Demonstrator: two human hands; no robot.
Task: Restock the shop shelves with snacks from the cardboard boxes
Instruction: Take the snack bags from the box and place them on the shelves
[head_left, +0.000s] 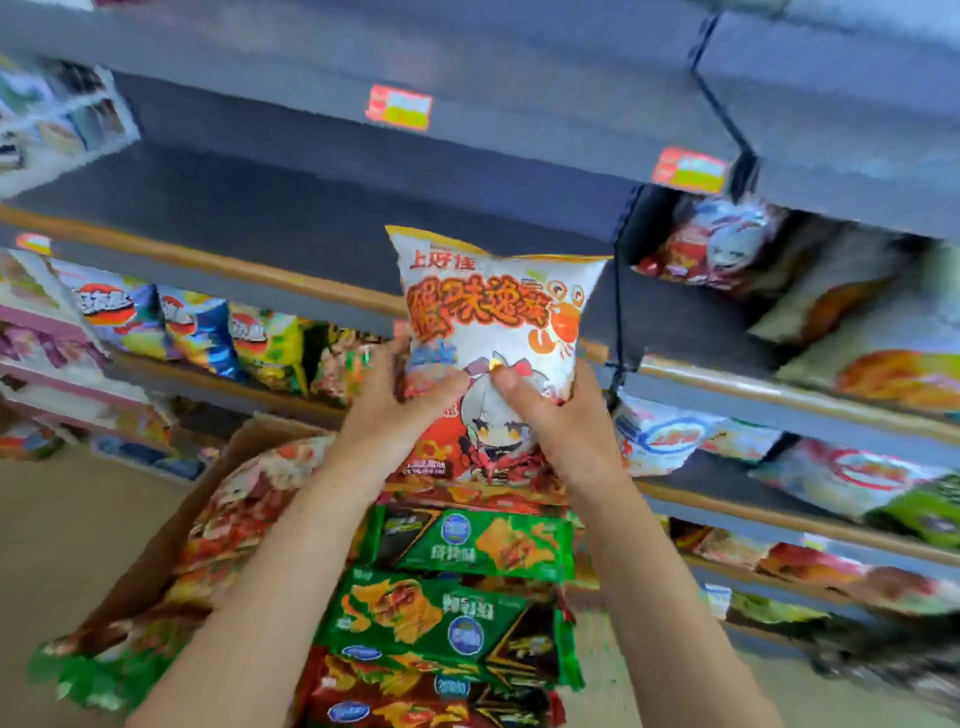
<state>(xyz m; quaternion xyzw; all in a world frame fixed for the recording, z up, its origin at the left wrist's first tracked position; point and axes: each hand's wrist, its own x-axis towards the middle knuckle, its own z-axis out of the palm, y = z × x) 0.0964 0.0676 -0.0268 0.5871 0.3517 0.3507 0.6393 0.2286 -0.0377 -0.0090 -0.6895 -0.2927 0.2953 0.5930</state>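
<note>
A white and orange snack bag (493, 312) with a crab and a cartoon figure on it is held upright in front of the dark shelves. My left hand (400, 410) grips its lower left side, and my right hand (550, 415) grips its lower right, thumb pressed on the front. Below my arms an open cardboard box (171, 540) holds several green snack packs (467, 540) and red ones. Straight behind the bag lies a bare dark shelf (311, 218) with a wooden front edge.
Chip bags (197, 332) fill the shelf at the left. More snack bags (717, 244) lie on the right-hand shelves, with round-logo bags (670, 436) lower down. Price tags (399, 106) hang on the upper shelf edge. Tan floor (67, 519) shows at left.
</note>
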